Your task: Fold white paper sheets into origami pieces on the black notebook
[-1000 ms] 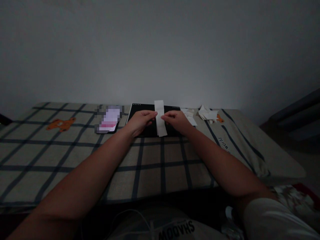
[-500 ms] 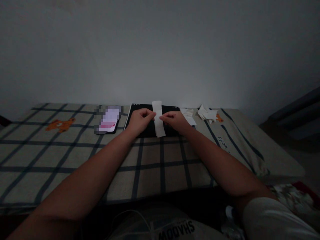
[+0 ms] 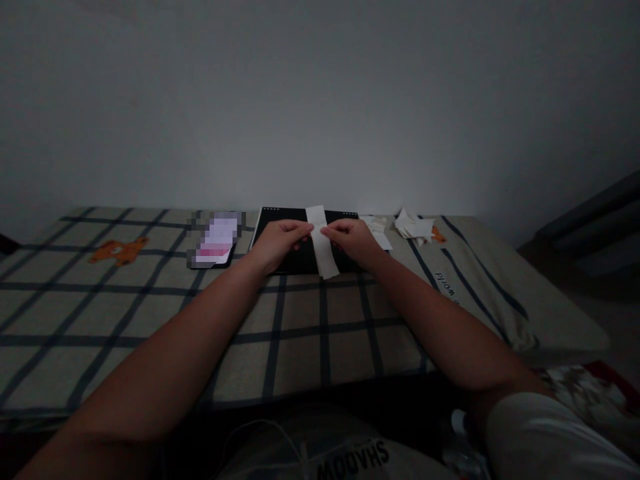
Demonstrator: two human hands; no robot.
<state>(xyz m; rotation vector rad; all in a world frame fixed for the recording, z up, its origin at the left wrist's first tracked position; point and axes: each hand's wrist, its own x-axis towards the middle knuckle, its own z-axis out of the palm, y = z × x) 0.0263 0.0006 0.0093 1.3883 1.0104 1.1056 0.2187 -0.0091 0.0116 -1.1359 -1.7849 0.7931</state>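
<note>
A long strip of white paper [image 3: 325, 250] is pinched between my two hands, tilted so its lower end leans right. My left hand [image 3: 283, 241] grips its left edge with thumb and forefinger. On the opposite edge, my right hand [image 3: 353, 240] holds it in a similar pinch. Beneath both hands lies a black notebook or folder [image 3: 280, 265] with small holes along its far edge. Cut or torn white paper pieces [image 3: 379, 233] lie just right of it, partly behind my right hand.
A phone [image 3: 217, 240] with a lit, blurred screen lies left on the checked cloth [image 3: 240, 353]. More crumpled paper scraps [image 3: 414, 227] sit to the right. Behind rises a grey wall [image 3: 320, 107]. A clear bottle [image 3: 463, 447] stands low at the right, near a red-edged heap [image 3: 590, 393].
The paper strip has tilted further, its lower end swinging right and slightly towards me. Both hands keep their pinch and have moved only slightly.
</note>
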